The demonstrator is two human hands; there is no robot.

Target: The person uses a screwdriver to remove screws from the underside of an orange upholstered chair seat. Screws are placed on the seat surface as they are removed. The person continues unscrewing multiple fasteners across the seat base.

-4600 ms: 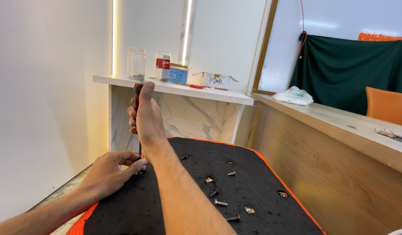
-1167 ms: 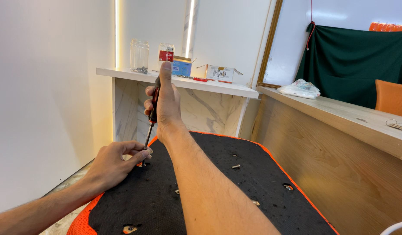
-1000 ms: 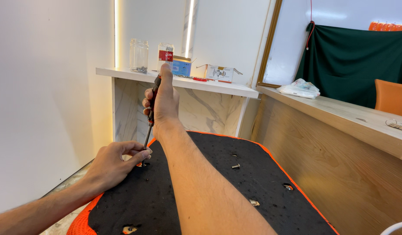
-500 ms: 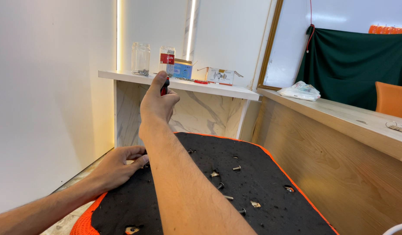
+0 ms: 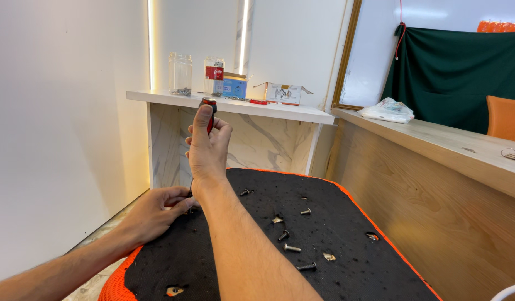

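Observation:
My right hand [image 5: 206,146] is wrapped around the red and black handle of a screwdriver [image 5: 209,109], held upright over the black, orange-edged panel [image 5: 335,223]. The shaft runs down behind my wrist. My left hand [image 5: 157,211] rests on the panel's left part, fingers pinched around the screwdriver's tip; what they pinch is hidden. Several loose metal bolts [image 5: 292,248] lie on the panel to the right of my forearm, near small holes in the black cover [image 5: 175,290].
A white marble-look shelf [image 5: 279,112] behind the panel carries glass jars [image 5: 179,73] and small boxes [image 5: 283,93]. A wooden counter [image 5: 435,146] runs along the right with a plastic bag [image 5: 389,110]. A white wall stands close on the left.
My right hand has turned on the handle and come back down a little, the thumb pointing up along it. My left hand has kept its place at the tip. The view has shifted slightly.

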